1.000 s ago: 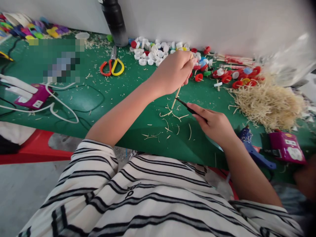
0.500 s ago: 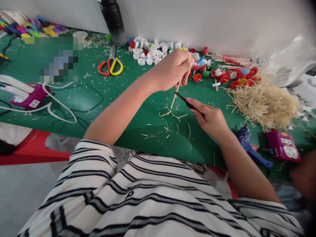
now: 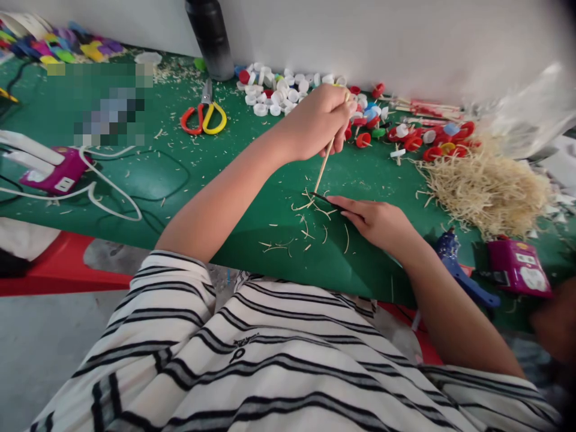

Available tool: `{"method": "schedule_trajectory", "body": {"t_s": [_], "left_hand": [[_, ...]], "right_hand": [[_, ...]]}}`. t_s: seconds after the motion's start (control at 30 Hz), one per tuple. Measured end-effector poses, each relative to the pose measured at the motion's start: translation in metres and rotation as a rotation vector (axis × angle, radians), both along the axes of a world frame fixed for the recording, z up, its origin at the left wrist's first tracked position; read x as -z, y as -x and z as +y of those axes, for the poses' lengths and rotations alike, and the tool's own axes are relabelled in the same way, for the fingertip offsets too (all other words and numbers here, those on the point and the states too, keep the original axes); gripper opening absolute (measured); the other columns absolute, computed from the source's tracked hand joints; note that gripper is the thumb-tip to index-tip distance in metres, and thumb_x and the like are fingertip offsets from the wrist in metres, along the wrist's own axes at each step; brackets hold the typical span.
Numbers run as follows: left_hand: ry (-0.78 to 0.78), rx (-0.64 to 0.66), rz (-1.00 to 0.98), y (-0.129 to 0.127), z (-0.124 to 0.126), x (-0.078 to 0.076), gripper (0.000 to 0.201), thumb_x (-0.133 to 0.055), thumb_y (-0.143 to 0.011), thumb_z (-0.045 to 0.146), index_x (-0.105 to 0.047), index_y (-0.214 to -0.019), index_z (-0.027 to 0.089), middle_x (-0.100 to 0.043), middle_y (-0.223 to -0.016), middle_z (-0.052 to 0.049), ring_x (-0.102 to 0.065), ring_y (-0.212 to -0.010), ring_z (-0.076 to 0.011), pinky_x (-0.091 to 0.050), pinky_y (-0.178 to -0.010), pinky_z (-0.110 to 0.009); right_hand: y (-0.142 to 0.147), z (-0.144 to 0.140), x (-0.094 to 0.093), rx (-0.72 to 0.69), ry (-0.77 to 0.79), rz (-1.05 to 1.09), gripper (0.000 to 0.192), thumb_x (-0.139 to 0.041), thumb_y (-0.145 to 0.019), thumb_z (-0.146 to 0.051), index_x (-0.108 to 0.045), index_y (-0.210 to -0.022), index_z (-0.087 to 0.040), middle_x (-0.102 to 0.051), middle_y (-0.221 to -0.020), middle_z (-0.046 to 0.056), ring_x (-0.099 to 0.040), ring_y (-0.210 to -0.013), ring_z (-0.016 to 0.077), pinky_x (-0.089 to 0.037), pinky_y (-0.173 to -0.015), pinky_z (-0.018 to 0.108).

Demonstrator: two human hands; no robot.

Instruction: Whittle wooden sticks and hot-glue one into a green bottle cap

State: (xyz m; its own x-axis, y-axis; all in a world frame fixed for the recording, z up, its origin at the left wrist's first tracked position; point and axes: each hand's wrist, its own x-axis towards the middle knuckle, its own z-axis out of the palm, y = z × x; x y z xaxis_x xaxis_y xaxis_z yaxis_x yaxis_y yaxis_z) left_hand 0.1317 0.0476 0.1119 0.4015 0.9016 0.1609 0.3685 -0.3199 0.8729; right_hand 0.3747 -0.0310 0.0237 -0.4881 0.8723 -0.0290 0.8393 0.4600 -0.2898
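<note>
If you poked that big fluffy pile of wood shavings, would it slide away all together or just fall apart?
The pile of shavings would probably scatter rather than slide as one: it looks like loose, thin, curly strands. It is likely very light for its size, since it is airy and full of gaps. Stray curls already lie scattered on the green table, so bits seem to shed easily.

- Single view, head-worn, looking forward and steeply down over the wearer's striped chest.
- Faces the green table (image 3: pixel 135 180) and the white wall behind it.
- Close range: both forearms fill mid-frame; floor shows at lower left.
</note>
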Motion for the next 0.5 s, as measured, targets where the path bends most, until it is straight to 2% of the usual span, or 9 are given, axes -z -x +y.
{"method": "schedule_trajectory", "body": {"t_s": [0.1,0.2,0.33,0.5], "left_hand": [[-0.007,-0.012,-0.007,0.001,0.0022,0.0017,0.038,-0.046,-0.106,0.026,-0.052,-0.069,0.021,-0.074,-0.073,-0.006,-0.068,-0.064,-0.0132,-0.051,-0.064,-0.028],[-0.006,-0.021,-0.014,0.0012,0.0035,0.004,0.037,-0.05,-0.104,0.028,-0.053,-0.068,0.021,-0.074,-0.073,-0.006,-0.068,-0.064,-0.0133,-0.051,-0.064,-0.028],[-0.059,-0.015,-0.024,-0.0015,0.0016,0.0056,0.041,-0.049,-0.105,0.029,-0.054,-0.066,0.021,-0.071,-0.069,-0.005,-0.067,-0.062,-0.0133,-0.05,-0.065,-0.03],[-0.085,-0.023,-0.011,-0.0045,-0.0002,0.0054,0.043,-0.047,-0.106,0.027,-0.053,-0.064,0.021,-0.069,-0.067,-0.004,-0.064,-0.061,-0.0112,-0.048,-0.065,-0.029]], "right_hand": [[-0.0012,-0.0031,0.0009,-0.031,-0.02,-0.047,0.052,-0.042,-0.112,-0.04,-0.056,-0.162,-0.043,-0.084,-0.114,0.001,-0.077,-0.094,0.0221,-0.059,-0.082,0.036],[-0.0022,-0.0032,0.0001,-0.042,-0.007,0.057,0.052,-0.042,-0.112,-0.04,-0.057,-0.162,-0.04,-0.082,-0.127,0.001,-0.079,-0.102,0.022,-0.06,-0.091,0.037],[-0.0005,-0.001,-0.0029,0.022,-0.04,0.193,0.052,-0.044,-0.112,-0.042,-0.059,-0.161,-0.034,-0.076,-0.143,0.004,-0.078,-0.115,0.0254,-0.06,-0.102,0.042],[0.0043,0.0001,-0.0034,0.047,0.002,0.248,0.054,-0.047,-0.111,-0.042,-0.057,-0.163,-0.033,-0.073,-0.148,0.003,-0.079,-0.114,0.0259,-0.061,-0.102,0.043]]}}
